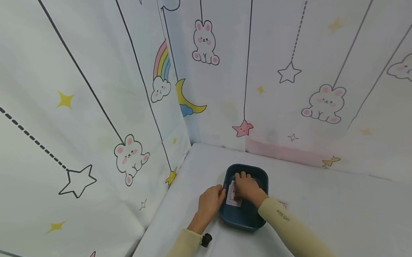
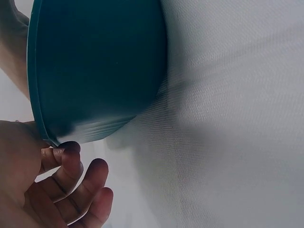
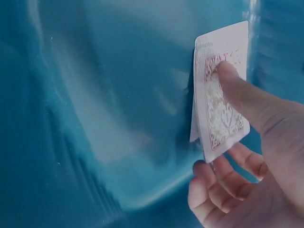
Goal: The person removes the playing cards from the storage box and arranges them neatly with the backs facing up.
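Note:
A dark teal plastic basin stands on the white cloth. My left hand pinches its left rim, and the left wrist view shows the fingertips curled at the edge of the basin. Inside the basin, my right hand holds playing cards. In the right wrist view the thumb lies across the patterned red-and-white back of the cards, while the other fingers of the right hand curl beneath. Another card edge peeks out behind the top one.
Another card lies on the white cloth right of the basin, partly covered by the right sleeve. Printed fabric walls with rabbits and stars rise at the left and the back. A small black object sits at the left wrist.

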Demonstrator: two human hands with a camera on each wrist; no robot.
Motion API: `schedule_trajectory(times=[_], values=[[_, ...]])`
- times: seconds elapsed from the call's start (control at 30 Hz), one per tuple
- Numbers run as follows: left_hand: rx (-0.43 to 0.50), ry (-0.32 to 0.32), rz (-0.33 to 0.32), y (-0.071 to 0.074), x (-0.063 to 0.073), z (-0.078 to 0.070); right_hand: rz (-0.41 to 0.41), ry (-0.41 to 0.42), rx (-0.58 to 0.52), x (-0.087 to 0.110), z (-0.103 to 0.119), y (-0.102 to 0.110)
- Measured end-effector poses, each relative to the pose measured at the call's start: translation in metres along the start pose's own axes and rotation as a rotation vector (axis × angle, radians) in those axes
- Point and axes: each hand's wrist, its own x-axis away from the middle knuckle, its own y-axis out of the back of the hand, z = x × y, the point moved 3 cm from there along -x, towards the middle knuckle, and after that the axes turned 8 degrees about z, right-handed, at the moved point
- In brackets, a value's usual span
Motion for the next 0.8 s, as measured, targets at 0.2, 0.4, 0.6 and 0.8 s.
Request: schedule_trajectory(times=[0.2, 0.4, 0.6, 0.8], values=[[0.005, 0.003, 0.004, 0.002, 0.001, -0.001, -0.093, 0.048, 0.013, 0.002, 0.001, 0.007], [0.007, 0.006, 0.007, -0.001, 0.003, -0.001, -0.069, 0.032, -0.011, -0.003, -0.007, 0.006], [0.016, -0.011, 0.0, -0.002, 0.006, -0.004, -0.046, 0.001, -0.021, -0.007, -0.016, 0.002], [0.004, -0.026, -0.019, 0.003, 0.005, -0.002, -0.017, 0.076, -0.157, -0.004, -0.016, 0.013]])
